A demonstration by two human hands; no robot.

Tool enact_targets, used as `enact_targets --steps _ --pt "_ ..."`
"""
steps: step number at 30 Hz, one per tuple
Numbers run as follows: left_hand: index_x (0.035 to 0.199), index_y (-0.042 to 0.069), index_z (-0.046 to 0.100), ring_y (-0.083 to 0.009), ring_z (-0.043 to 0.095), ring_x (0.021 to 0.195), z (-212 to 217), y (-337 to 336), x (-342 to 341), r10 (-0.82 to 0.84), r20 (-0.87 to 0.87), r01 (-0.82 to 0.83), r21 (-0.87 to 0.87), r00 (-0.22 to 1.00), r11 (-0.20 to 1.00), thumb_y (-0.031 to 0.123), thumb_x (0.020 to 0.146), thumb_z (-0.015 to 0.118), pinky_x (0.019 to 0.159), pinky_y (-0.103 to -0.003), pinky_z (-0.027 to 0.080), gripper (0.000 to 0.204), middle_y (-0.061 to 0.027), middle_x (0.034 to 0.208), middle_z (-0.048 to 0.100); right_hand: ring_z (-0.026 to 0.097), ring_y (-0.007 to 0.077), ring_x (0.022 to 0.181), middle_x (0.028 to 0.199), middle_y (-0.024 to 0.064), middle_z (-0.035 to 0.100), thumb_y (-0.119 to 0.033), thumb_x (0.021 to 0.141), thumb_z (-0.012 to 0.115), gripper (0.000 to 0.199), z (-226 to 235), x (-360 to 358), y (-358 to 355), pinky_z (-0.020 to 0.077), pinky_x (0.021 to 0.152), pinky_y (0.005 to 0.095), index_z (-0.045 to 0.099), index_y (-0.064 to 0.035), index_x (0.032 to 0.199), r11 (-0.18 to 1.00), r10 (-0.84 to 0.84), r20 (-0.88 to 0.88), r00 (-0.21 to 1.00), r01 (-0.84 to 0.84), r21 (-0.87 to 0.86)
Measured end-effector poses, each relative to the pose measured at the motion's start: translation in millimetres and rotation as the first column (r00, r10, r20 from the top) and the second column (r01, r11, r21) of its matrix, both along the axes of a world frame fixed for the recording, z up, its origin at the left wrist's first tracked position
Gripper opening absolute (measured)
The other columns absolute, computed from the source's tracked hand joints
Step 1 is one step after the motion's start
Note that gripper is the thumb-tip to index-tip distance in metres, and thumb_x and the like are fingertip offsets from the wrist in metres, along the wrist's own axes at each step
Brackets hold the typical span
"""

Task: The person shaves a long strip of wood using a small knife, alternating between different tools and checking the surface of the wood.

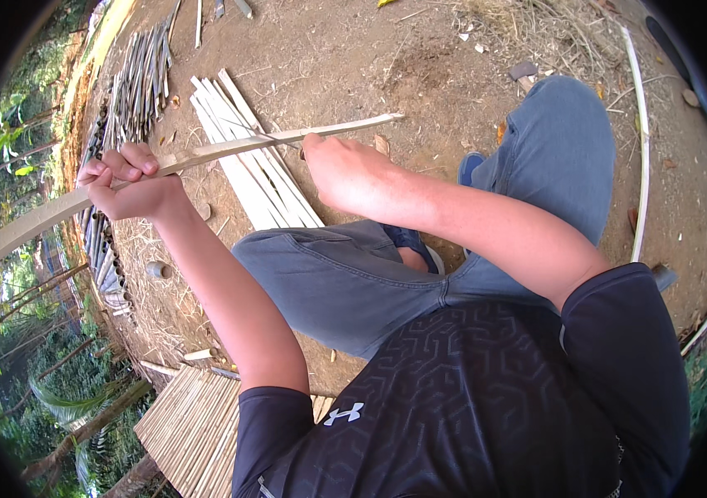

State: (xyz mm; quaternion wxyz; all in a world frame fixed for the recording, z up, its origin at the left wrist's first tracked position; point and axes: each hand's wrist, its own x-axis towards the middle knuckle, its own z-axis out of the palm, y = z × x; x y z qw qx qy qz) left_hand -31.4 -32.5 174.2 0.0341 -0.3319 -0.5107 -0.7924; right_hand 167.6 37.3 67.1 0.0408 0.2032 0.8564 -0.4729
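A long, pale bamboo strip [34,220] slants across in front of me, its wide end at the far left and its narrow tip past my right hand. My left hand [131,181] is closed around it, fingers curled over the top. My right hand [352,173] is closed on a knife, whose handle is mostly hidden in the fist. The thin knife blade [277,140] points left and meets the strip between my two hands. On the ground beyond my knee, under the held strip, lies a pile of pale split bamboo strips [275,195].
Dark, thin sticks [142,79] are heaped at the far left, above a row of bamboo tubes [104,270]. A slatted bamboo platform [192,432] stands at the near left. One long pale strip [641,141] lies on the dirt at right. Green plants border the left.
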Motion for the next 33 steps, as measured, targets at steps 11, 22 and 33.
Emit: enact_targets --steps 11,22,33 --pt "0.076 0.014 0.039 -0.011 0.025 0.034 4.1 7.3 1.8 -0.05 -0.005 0.05 -0.031 0.999 0.998 0.014 0.074 0.04 0.034 -0.025 0.023 0.002 0.0006 0.048 0.031 0.059 0.0175 0.074 0.09 0.017 0.061 0.005 0.092 0.049 0.038 -47.2 6.3 13.4 0.0536 0.057 0.025 0.043 0.0143 0.128 0.975 -0.053 0.285 0.957 0.111 -0.191" --pt "0.074 0.014 0.048 -0.0117 0.03 0.034 -0.8 -4.7 -13.5 -0.142 0.003 0.142 -0.016 0.99 0.99 0.015 0.074 0.04 0.033 -0.023 0.026 0.008 0.0006 0.045 0.034 0.066 0.0291 0.09 0.102 0.0258 0.063 0.007 0.091 0.046 0.033 -62.9 7.3 11.2 0.0584 0.074 0.0333 0.044 0.015 0.123 0.98 -0.095 0.246 0.964 0.134 -0.146" --pt "0.074 0.012 0.044 -0.0103 0.027 0.032 3.6 -15.4 -21.8 -0.153 -0.016 0.153 -0.011 0.988 0.988 0.015 0.073 0.042 0.03 -0.023 0.024 0.004 0.0003 0.046 0.032 0.067 0.0334 0.091 0.099 0.0269 0.065 0.007 0.091 0.044 0.03 -90.6 -0.3 -1.0 0.0578 0.079 0.0408 0.047 0.0116 0.12 0.975 -0.133 0.218 0.967 0.168 -0.148"
